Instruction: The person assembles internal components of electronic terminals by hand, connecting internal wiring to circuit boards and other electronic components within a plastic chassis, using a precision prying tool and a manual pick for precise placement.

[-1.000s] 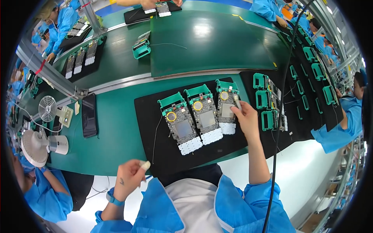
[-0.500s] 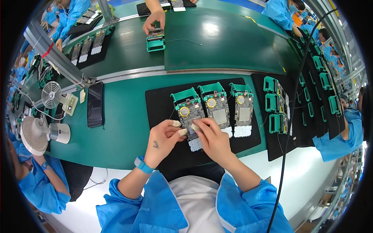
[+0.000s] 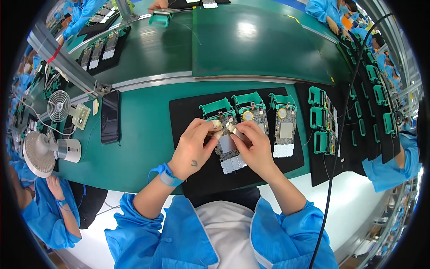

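Observation:
Three circuit boards with green plastic frames at their far ends lie side by side on a black mat [image 3: 184, 117]. Over the upper part of the leftmost circuit board [image 3: 227, 142] my two hands meet, hiding its round cell. My left hand [image 3: 193, 145] is closed in a pinch by the green frame [image 3: 217, 106], pale covers on its fingertips. Close beside it, my right hand [image 3: 256, 147] pinches too, also with covered fingertips. Whatever sits between the fingers is too small to make out. The middle circuit board [image 3: 257, 117] is partly behind my right hand; the right circuit board [image 3: 285, 130] is uncovered.
At left are a black phone [image 3: 110, 117] and a white fan [image 3: 40, 154]. More green-framed boards [image 3: 319, 117] rest on a mat to the right. A black cable [image 3: 333, 157] hangs across the right side. Beyond the rail, another person's hand [image 3: 158, 5] holds a green-framed piece.
Both my hands have moved away from me, from the silver square up toward the green frame. The square now shows. Across the table, the other person's hand has drawn its piece farther off and left.

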`<state>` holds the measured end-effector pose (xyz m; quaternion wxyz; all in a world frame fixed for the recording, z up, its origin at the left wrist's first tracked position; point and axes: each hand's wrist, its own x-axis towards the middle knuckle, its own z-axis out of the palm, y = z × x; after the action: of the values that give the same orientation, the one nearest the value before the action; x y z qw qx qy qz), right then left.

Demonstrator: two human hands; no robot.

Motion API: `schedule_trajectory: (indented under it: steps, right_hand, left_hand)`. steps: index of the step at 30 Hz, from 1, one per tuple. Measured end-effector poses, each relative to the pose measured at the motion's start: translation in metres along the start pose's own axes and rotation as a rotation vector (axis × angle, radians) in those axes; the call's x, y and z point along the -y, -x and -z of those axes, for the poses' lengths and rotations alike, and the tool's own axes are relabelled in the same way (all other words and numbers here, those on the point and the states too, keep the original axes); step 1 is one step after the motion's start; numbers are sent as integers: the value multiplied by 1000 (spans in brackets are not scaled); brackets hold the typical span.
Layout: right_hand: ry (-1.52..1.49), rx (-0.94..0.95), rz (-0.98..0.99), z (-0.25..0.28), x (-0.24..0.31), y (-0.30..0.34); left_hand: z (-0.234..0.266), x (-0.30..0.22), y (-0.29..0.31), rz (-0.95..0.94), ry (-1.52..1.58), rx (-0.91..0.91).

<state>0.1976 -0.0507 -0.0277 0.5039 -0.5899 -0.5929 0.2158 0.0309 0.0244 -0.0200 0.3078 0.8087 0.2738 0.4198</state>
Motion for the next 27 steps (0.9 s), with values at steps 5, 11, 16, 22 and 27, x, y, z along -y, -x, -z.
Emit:
schedule_trajectory:
  steps: [5,11,16,22,27]
  right_hand:
    - [82,25,66,-3,0,-8]
    - [325,13,256,-2,-8,-10]
    - [306,33,143,-5,-1,-7]
    - [320,64,201,-1,-1,-12]
    - [297,63,167,-5,-4,-11]
  left_hand:
    - [0,-2,-3,104,64,22]
    - [8,-2,-10,-21,-43,108]
    - [13,5,-9,-146,-173,165]
    - [12,8,-13,-77,-147,214]
    - [13,14,-10,-79,-64,190]
